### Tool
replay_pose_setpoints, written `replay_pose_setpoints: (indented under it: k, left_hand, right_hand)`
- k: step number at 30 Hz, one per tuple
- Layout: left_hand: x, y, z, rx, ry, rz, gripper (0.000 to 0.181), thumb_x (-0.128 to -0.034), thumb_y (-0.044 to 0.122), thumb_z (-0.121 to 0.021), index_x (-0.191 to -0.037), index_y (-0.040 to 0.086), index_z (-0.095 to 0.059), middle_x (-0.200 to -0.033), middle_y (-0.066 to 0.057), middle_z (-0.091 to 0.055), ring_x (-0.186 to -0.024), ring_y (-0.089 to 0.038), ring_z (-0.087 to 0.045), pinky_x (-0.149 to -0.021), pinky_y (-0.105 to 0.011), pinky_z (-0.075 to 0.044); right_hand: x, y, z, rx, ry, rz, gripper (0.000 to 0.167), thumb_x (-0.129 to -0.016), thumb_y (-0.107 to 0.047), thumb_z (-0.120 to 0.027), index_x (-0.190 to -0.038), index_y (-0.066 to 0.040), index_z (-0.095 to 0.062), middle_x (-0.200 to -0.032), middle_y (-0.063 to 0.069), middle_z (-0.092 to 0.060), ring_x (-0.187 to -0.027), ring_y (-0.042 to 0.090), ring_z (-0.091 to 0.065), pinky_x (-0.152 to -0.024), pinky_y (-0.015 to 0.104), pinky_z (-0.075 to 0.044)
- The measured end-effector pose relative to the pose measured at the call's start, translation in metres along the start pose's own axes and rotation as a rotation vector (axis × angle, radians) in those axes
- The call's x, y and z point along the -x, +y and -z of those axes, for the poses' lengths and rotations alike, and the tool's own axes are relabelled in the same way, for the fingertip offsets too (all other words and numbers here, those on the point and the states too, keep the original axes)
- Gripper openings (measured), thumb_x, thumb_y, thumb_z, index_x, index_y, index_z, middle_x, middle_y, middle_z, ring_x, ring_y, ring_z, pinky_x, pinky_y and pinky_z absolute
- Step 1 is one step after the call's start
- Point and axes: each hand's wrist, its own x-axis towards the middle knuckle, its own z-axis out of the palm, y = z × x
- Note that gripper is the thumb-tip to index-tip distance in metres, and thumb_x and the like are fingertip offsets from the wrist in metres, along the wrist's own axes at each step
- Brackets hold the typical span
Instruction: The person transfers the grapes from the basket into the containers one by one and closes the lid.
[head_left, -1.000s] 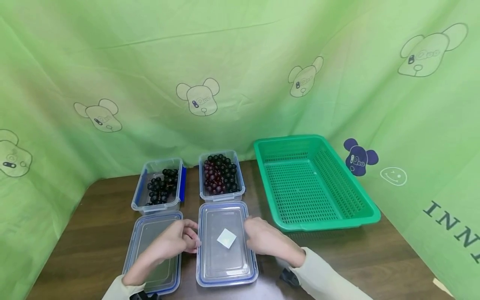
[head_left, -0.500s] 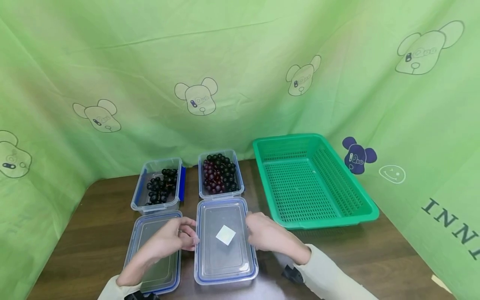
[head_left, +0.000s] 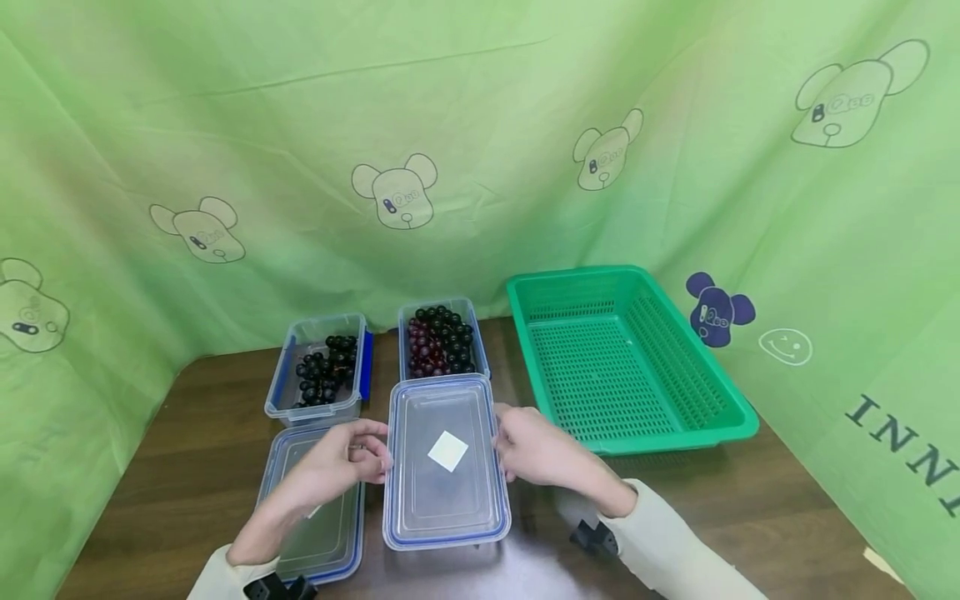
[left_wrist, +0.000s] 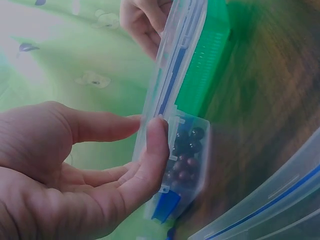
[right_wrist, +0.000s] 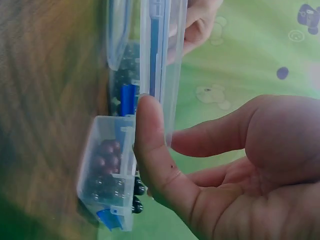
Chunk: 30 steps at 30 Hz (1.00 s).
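A clear lid with a blue seal (head_left: 446, 512) and a square white sticker (head_left: 447, 451) is held level above the table. My left hand (head_left: 337, 463) pinches its left long edge; my right hand (head_left: 540, 450) pinches the right one. In both wrist views thumb and finger press on opposite faces of the rim. The lid's far edge overlaps the near rim of a clear container (head_left: 482, 348) in the head view. Inside that container lie dark and reddish grapes (head_left: 442, 337), their near part hidden by the lid.
A second clear container (head_left: 279, 387) with black grapes (head_left: 322, 375) stands to the left, a blue latch flap hanging at its side. Another lid (head_left: 322, 546) lies before it, partly under my left forearm. At right is a green plastic basket (head_left: 667, 444). A green curtain (head_left: 480, 100) hangs behind.
Both hands have lifted the stickered lid and carried it forward. Its far edge has moved over the near rim of the right-hand grape container. The other containers and basket stay put.
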Motion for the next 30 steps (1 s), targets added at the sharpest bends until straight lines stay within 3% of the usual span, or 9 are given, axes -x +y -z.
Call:
replay_pose_setpoints:
  k: [4,7,16,30]
  left_hand:
    - [-0.003,0.006,0.002,-0.005,0.015,-0.013,0.055,-0.0956,-0.006,-0.062,-0.146,-0.016,-0.042,-0.105,-0.016,-0.067,-0.088,-0.019,-0.071,-0.085,-0.031,-0.066]
    - [-0.006,0.013,0.004,-0.022,0.033,-0.028,0.055,-0.0964,-0.005,-0.062,-0.147,-0.015,-0.043,-0.106,-0.016,-0.067,-0.089,-0.019,-0.072,-0.085,-0.032,-0.066]
    - [-0.024,0.042,0.022,-0.055,0.129,-0.046,0.051,-0.0987,-0.005,-0.06,-0.148,-0.008,-0.047,-0.11,-0.017,-0.067,-0.09,-0.018,-0.074,-0.087,-0.036,-0.066]
    - [-0.059,0.053,0.047,0.056,0.236,-0.037,0.052,-0.1007,0.003,-0.062,-0.151,-0.002,-0.05,-0.113,-0.012,-0.067,-0.091,-0.013,-0.073,-0.091,-0.033,-0.065]
  right_hand:
    - [-0.001,0.0,0.01,-0.042,0.005,-0.02,0.053,-0.1,0.004,-0.058,-0.151,0.014,-0.043,-0.071,0.004,-0.066,-0.056,0.014,-0.066,-0.044,0.024,-0.05]
    - [-0.005,-0.002,0.018,-0.052,0.014,-0.046,0.062,-0.101,0.002,-0.058,-0.156,0.015,-0.033,-0.075,0.005,-0.067,-0.058,0.013,-0.065,-0.045,0.025,-0.051]
    - [-0.026,-0.014,0.052,-0.042,0.051,-0.016,0.059,-0.103,-0.003,-0.06,-0.155,0.011,-0.038,-0.092,0.011,-0.071,-0.063,0.013,-0.068,-0.054,0.029,-0.058]
    - [-0.077,-0.006,0.084,-0.156,0.065,0.039,0.05,-0.102,-0.003,-0.056,-0.148,0.013,-0.046,-0.103,0.02,-0.071,-0.067,0.016,-0.071,-0.066,0.032,-0.065]
